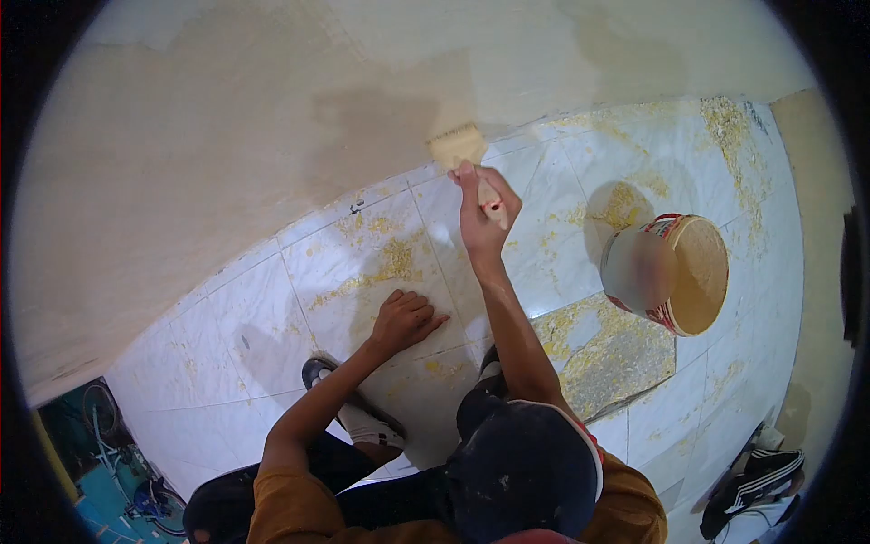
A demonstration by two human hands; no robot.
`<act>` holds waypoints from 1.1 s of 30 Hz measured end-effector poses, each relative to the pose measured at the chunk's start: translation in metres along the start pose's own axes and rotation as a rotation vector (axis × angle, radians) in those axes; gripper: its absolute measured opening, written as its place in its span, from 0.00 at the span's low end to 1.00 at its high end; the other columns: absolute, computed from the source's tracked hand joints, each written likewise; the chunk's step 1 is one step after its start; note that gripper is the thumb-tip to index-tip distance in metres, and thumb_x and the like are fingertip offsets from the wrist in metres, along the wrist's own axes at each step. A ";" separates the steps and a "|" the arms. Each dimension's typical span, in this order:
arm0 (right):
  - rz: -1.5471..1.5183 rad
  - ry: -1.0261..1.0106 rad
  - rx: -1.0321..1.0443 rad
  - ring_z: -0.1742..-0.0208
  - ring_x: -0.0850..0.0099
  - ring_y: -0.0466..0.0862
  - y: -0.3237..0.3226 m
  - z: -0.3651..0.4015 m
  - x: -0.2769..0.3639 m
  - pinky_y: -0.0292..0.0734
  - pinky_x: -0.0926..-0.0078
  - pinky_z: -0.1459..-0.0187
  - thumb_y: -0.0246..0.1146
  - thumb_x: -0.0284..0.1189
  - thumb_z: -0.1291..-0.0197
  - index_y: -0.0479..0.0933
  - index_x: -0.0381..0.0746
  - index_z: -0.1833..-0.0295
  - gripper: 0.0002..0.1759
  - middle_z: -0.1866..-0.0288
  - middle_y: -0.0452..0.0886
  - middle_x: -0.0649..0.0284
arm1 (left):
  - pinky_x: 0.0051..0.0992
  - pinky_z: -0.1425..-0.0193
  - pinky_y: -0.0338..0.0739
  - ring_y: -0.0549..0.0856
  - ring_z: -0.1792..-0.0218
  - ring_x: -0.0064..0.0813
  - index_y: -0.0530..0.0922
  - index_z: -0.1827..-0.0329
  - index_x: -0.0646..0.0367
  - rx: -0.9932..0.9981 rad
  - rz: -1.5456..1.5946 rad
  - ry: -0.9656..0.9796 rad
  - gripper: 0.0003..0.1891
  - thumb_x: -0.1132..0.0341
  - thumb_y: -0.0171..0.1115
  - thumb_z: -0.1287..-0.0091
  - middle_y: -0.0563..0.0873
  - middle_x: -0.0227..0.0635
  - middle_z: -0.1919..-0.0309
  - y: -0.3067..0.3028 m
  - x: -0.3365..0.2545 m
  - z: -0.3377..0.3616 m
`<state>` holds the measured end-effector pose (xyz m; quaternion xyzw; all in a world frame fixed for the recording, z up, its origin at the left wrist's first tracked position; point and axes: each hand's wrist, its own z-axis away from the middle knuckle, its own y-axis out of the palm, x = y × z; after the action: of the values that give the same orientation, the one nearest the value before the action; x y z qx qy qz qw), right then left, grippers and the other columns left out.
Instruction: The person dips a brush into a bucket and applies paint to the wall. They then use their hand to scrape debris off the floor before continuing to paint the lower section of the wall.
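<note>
My right hand (488, 210) is wrapped around the handle of a wide paintbrush (459, 145). The brush's pale, flat bristles meet the bottom of the wall (381, 100), near where it joins the floor. Closer to my body, my left hand (405, 319) hangs over the tiles with its fingers curled in and nothing seen in them. To the right, a paint bucket (639, 272) with red markings stands on the floor; tan liquid or residue shows at its opening. Darker, wet-looking patches and shadows spread over the wall around the brush.
White floor tiles (245, 313) carry scattered yellowish flakes. A flake-covered flat board or slab (625, 354) lies in front of the bucket. At lower right, a dark striped garment (761, 480) rests by the wall. A bicycle (113, 449) is at lower left.
</note>
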<state>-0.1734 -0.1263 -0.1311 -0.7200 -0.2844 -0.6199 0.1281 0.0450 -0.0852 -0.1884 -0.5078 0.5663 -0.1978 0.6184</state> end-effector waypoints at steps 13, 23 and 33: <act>-0.146 -0.406 0.185 0.53 0.64 0.87 0.010 -0.020 0.045 0.80 0.69 0.51 0.57 0.23 0.27 0.79 0.32 0.58 0.07 0.55 0.86 0.49 | 0.34 0.58 0.71 0.82 0.67 0.31 0.77 0.78 0.53 0.006 -0.044 0.017 0.16 0.58 0.73 0.38 0.80 0.30 0.74 0.002 -0.001 0.002; -0.035 0.188 -0.026 0.55 0.71 0.87 -0.023 0.028 -0.030 0.85 0.73 0.55 0.61 0.30 0.26 0.82 0.30 0.56 0.12 0.58 0.87 0.57 | 0.31 0.59 0.70 0.81 0.68 0.29 0.77 0.79 0.52 -0.001 -0.087 0.037 0.17 0.56 0.69 0.35 0.77 0.29 0.77 0.002 -0.001 0.000; -0.026 0.186 -0.086 0.62 0.76 0.86 -0.023 0.015 -0.028 0.84 0.78 0.59 0.62 0.27 0.27 0.84 0.29 0.54 0.11 0.62 0.88 0.58 | 0.31 0.61 0.70 0.80 0.70 0.29 0.77 0.80 0.52 -0.043 -0.064 0.032 0.16 0.58 0.72 0.37 0.77 0.29 0.77 0.003 -0.002 -0.002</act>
<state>-0.1759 -0.1067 -0.1649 -0.6606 -0.2536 -0.6971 0.1150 0.0418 -0.0827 -0.1895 -0.5359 0.5635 -0.2133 0.5915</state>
